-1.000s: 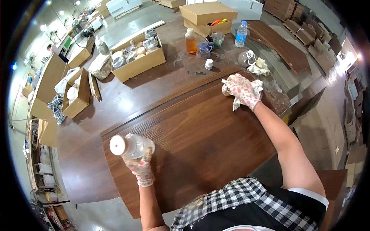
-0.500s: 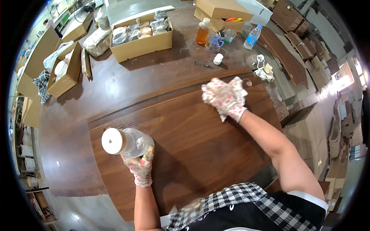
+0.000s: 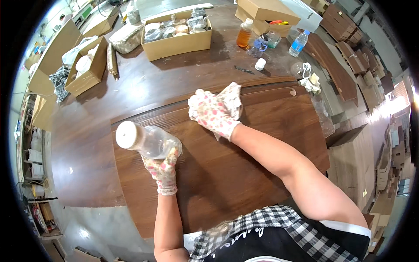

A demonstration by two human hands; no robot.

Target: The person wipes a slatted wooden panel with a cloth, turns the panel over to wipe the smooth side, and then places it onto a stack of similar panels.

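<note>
My left hand (image 3: 162, 171), in a floral-patterned glove, is closed round the lower part of a clear plastic bottle (image 3: 153, 142) with a white cap. The bottle leans to the left above the brown wood-grain panel (image 3: 244, 170). In a matching glove, my right hand (image 3: 214, 114) presses a pale patterned cloth (image 3: 232, 97) onto the panel near its far edge. A bunched part of the cloth sticks up beside my fingers. The rest of it is mostly hidden under the hand.
A carton of wrapped lumps (image 3: 179, 42) and a smaller box (image 3: 89, 70) stand at the far left. An amber bottle (image 3: 244, 35), a white cap (image 3: 260, 64), a dark thin tool (image 3: 244, 70) and a water bottle (image 3: 298, 44) are at the back right.
My right hand has slid left across the panel with the cloth. The bottle in my left hand tilts more to the left and sits slightly higher. The whole view has shifted a little.
</note>
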